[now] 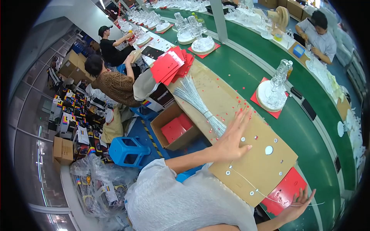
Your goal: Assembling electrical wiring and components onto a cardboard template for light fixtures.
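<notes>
My left hand [233, 140] has its fingers spread over the upper left part of a tan board [258, 158]. The board has a large round hole and several small ringed holes. A thin pale wire [243, 177] runs across its lower part and off past its right edge. At the lower right, my right hand [295, 208] has its fingers apart, and the wire passes across them. Beside that hand a red sheet [285, 188] shows partly from under the board. A bundle of straight silvery wires [200, 106], tied near its middle, lies just beyond my left hand.
Red sheets [171, 65] are stacked farther up the bench. An open cardboard box [173, 131] and a blue stool [129, 150] stand left. Clear plastic parts on a white round base [271, 94] sit on the green conveyor [250, 73]. Other people work at the far left and far right.
</notes>
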`<state>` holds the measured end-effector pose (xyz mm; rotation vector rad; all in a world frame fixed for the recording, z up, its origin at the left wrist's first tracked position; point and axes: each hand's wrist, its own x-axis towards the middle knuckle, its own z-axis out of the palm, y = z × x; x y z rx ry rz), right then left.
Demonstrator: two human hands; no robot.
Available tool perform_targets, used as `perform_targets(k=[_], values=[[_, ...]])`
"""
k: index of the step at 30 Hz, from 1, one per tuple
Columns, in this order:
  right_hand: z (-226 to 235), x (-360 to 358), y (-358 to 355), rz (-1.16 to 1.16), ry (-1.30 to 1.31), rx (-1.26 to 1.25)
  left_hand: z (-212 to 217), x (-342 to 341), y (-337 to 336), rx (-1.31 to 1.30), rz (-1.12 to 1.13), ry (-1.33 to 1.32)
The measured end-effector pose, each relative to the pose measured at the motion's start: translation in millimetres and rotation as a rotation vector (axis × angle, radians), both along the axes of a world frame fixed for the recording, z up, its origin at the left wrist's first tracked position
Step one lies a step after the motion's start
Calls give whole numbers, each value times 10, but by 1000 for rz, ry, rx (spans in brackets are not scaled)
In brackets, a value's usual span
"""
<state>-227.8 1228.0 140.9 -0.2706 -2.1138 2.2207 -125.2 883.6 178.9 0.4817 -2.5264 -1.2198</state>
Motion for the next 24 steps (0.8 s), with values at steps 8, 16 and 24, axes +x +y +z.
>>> perform_targets(k=[8, 16, 24], values=[[551, -634, -567, -67, 181, -139, -103, -162, 422, -620, -849, 132], [571, -1092, -389, 128, 324, 91, -135, -162, 417, -655, -741, 95], [731, -1073, -689, 622, 609, 481, -182, -259, 499, -672, -688, 172]])
